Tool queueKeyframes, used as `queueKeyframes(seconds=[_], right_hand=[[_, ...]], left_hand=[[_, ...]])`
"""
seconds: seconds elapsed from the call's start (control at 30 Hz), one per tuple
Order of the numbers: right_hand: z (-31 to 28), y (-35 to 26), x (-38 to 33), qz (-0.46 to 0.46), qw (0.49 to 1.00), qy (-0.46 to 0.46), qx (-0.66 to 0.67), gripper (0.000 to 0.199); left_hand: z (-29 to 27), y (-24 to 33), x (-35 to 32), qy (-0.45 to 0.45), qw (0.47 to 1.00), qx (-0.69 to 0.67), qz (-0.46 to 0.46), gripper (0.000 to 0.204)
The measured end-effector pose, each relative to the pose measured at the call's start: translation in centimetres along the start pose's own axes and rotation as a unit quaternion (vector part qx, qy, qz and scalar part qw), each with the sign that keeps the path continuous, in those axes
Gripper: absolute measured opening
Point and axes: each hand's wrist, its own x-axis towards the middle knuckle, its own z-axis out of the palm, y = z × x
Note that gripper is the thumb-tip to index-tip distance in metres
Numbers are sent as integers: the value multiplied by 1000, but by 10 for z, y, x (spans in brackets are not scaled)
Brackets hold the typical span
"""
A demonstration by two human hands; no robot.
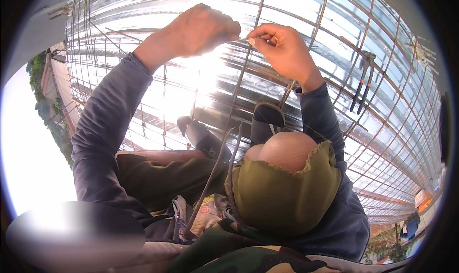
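My left hand is closed in a fist above the steel bar grid, its knuckles toward the right. Whatever it may hold is hidden by the fingers and glare. Close beside it, my right hand pinches thumb and forefinger together. Something tiny and thin may be between these fingertips, too small to name. A small gap separates the two hands, near a crossing of the bars. To the right, pincers with black and orange handles hang by their head on the grid, apart from both hands.
Shiny corrugated metal sheeting lies beneath the bars, with strong sun glare at centre left. My shoes are down among the bars, and my bent knee rises in front. An orange object stands at the far right.
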Motion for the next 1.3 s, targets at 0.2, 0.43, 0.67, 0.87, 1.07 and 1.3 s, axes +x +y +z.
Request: queueKeyframes(seconds=[0.2,0.43,0.67,0.87,1.07,1.3], right_hand=[[-5,3,6,-33,995,61,-72,17],[-13,65,15,78,967,181,-163,18],[14,94,49,48,941,216,-257,14],[19,97,66,36,930,246,-271,12],[31,105,82,48,930,280,-232,15],[36,99,71,52,917,296,-262,17]], left_hand=[[-24,-5,27,-94,994,40,-38,19],[50,-84,44,-14,987,-25,-158,41],[129,-152,16,81,955,175,-224,40],[125,-159,20,113,957,239,-116,36],[186,-214,19,130,978,108,-126,35],[136,-168,26,88,985,-3,-146,25]])
